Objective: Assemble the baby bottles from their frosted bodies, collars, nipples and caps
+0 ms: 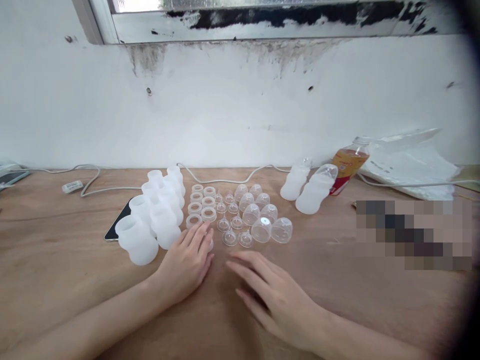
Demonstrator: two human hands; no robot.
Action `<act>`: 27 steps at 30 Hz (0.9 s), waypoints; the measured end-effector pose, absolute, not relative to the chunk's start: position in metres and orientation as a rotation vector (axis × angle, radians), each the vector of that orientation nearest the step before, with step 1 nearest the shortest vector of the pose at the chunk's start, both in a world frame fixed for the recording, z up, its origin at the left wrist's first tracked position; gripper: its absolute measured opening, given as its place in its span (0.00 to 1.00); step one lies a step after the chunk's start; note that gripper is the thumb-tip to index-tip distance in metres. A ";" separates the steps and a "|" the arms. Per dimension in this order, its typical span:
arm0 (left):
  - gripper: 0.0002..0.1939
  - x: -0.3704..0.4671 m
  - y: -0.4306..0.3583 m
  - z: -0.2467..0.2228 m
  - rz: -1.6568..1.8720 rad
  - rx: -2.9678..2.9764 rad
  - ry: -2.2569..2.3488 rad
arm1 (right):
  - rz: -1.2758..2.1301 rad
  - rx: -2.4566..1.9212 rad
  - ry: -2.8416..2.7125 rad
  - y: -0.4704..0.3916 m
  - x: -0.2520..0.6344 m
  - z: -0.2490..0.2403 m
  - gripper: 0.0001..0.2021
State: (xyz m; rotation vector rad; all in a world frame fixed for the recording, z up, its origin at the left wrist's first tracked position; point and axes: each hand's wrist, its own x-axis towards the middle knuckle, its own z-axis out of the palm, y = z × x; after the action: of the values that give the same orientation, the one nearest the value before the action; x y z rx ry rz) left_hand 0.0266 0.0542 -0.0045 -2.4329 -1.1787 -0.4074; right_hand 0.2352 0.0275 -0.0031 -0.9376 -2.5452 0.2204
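Observation:
My left hand (189,257) lies over the front of the screw rings (209,214), its fingers stretched out and partly hiding a ring beneath them. Beside it, to the left, stand several frosted white baby bottle bodies (138,242) in two rows. My right hand (270,290) is on the near side of the clear silicone nipples (230,237), fingers extended and apart, with nothing in it. Clear domed caps (261,230) are lined up in two columns right of the nipples. Two bottles topped with clear caps (315,192) stand farther back, on the right.
A drink bottle with an orange-red label (347,165) leans by the wall, next to a clear plastic bag (408,165). White cables (225,181) run along the back of the wooden table (56,260). A dark flat device (118,225) lies under the left bottles. One area on the right is pixelated.

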 end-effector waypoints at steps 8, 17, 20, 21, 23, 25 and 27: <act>0.09 0.020 0.049 -0.006 -0.634 -2.621 -1.088 | 0.396 -1.416 -2.134 0.053 0.235 -0.007 0.23; 0.02 0.015 0.045 -0.004 -1.244 -2.787 -1.320 | 0.542 -1.316 -1.999 0.055 0.241 -0.008 0.07; 0.09 0.013 0.049 -0.003 -1.526 -2.882 -1.437 | 0.446 -1.127 -1.998 0.049 0.244 -0.005 0.06; 0.12 0.012 0.050 -0.004 -1.598 -2.899 -1.471 | 0.410 -1.049 -2.049 0.047 0.244 -0.003 0.05; 0.16 0.011 0.053 -0.004 -1.695 -2.915 -1.531 | 0.362 -0.904 -2.222 0.044 0.242 0.000 0.05; 0.14 0.011 0.054 -0.004 -1.716 -2.955 -1.575 | 0.358 -0.846 -2.400 0.043 0.239 0.002 0.06; 0.13 0.010 0.054 -0.004 -1.735 -2.994 -1.593 | 0.367 -0.887 -2.506 0.042 0.238 0.004 0.05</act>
State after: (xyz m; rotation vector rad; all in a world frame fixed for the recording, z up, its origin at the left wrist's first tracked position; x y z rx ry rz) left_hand 0.0105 0.0543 -0.0042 -2.9936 -1.5926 -1.7355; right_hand 0.2381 0.0422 0.0038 -0.8866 -2.5065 0.3669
